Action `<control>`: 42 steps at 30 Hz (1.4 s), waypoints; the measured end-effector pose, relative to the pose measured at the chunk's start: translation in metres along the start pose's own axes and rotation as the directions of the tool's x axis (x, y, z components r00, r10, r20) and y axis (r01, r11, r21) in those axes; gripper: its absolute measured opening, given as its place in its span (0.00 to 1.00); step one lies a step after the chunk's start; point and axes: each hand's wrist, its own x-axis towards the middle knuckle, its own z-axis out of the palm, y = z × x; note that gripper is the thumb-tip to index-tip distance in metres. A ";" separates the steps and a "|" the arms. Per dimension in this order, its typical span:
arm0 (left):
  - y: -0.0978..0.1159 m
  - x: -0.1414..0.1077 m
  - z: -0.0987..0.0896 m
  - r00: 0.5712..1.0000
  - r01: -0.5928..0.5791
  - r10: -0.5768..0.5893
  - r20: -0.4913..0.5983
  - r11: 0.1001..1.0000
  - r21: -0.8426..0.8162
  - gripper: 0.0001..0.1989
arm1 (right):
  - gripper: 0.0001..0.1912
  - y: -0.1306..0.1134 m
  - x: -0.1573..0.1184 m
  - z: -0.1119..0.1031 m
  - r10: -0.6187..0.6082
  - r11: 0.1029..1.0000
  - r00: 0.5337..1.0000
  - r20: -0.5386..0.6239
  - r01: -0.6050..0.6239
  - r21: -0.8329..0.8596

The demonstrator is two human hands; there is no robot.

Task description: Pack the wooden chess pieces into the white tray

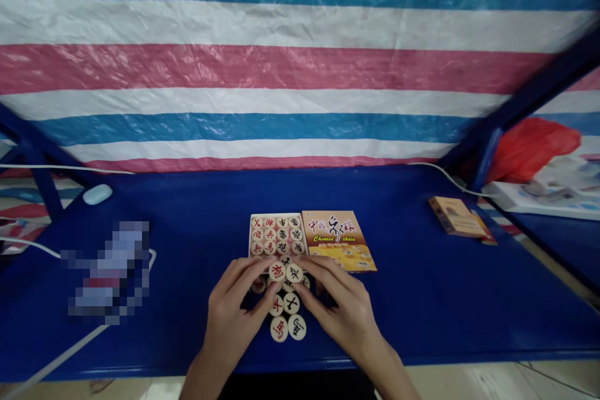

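Observation:
Between thumb and fingers my left hand (237,300) grips a round xiangqi piece with a red character (277,271). Right beside it, my right hand (340,300) pinches a xiangqi piece with a black character (294,272). Both are held over the near edge of a white box (250,231), where rows of red and black pieces lie flat. Closer to me, several loose pieces rest on the blue table, among them a red one (279,329) and a black one (297,327). My fingers hide part of the box's front row and some loose pieces.
The Chinese chess box lid (335,237) lies against the box's right side. Farther right is a small carton (454,217). On the left are a white mouse-shaped object (97,194), a blurred-out object (110,269) and white cables. A striped tarp (281,69) hangs behind the blue table (422,312).

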 end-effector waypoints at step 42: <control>-0.001 -0.002 0.000 0.994 0.102 -0.101 0.031 0.994 -0.045 0.14 | 0.18 -0.003 0.004 0.004 0.022 0.999 0.997 -0.075 -0.025 -0.039</control>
